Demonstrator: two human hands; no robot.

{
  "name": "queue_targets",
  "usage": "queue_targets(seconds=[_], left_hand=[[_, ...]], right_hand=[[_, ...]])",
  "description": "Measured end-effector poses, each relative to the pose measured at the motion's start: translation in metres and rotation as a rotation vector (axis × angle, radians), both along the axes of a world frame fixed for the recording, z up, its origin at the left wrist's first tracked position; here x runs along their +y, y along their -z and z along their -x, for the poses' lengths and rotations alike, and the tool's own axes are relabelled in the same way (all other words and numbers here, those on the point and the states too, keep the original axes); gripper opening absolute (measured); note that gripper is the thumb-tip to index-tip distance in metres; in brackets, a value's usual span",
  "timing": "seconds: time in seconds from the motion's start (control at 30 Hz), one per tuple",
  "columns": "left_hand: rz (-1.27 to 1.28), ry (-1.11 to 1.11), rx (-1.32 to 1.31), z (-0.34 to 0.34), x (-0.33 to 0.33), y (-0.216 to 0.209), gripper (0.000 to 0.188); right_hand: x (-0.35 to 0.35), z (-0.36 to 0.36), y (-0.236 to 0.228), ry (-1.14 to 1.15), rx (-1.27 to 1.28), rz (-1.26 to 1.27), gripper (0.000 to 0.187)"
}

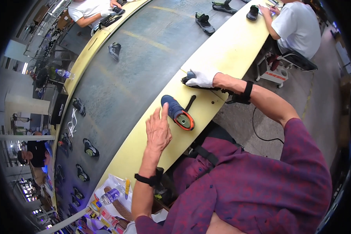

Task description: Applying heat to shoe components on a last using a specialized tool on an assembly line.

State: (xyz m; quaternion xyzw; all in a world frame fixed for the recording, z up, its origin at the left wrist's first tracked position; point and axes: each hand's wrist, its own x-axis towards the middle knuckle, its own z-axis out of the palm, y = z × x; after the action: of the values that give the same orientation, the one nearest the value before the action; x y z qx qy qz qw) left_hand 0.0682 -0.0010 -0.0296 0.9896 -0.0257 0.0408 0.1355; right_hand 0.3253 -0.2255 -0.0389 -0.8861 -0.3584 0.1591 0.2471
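A navy shoe (173,107) with an orange-edged collar and a green insole lies on the yellow bench top (146,142) in front of me. My left hand (158,129), bare, has its fingers stretched out at the shoe's left side; a fingertip comes close to or touches the upper. Farther right, my right hand (202,77), in a white glove, is closed over a dark thing with a blue-grey part (190,74), mostly hidden under the hand. Between shoe and glove lies a short, slim black tool-like piece (190,103).
A wide grey conveyor belt (144,70) beyond the bench carries several dark shoes. Another shoe (252,13) stands by a seated co-worker (298,29) at the right; one more person works across the belt. At lower left are a plastic bottle (110,196) and a yellow-handled cutter (127,188).
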Motion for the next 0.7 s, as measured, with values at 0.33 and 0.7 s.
queue_targets(seconds=[0.33, 0.7], left_hand=[[-0.106, 0.209, 0.212, -0.045, -0.018, 0.009, 0.064], [0.357, -0.223, 0.209, -0.001, -0.019, -0.001, 0.067]], right_hand=[[-0.030, 0.027, -0.008, 0.118, -0.010, -0.126, 0.050], [-0.086, 0.103, -0.053, 0.101, 0.316, -0.173, 0.043]])
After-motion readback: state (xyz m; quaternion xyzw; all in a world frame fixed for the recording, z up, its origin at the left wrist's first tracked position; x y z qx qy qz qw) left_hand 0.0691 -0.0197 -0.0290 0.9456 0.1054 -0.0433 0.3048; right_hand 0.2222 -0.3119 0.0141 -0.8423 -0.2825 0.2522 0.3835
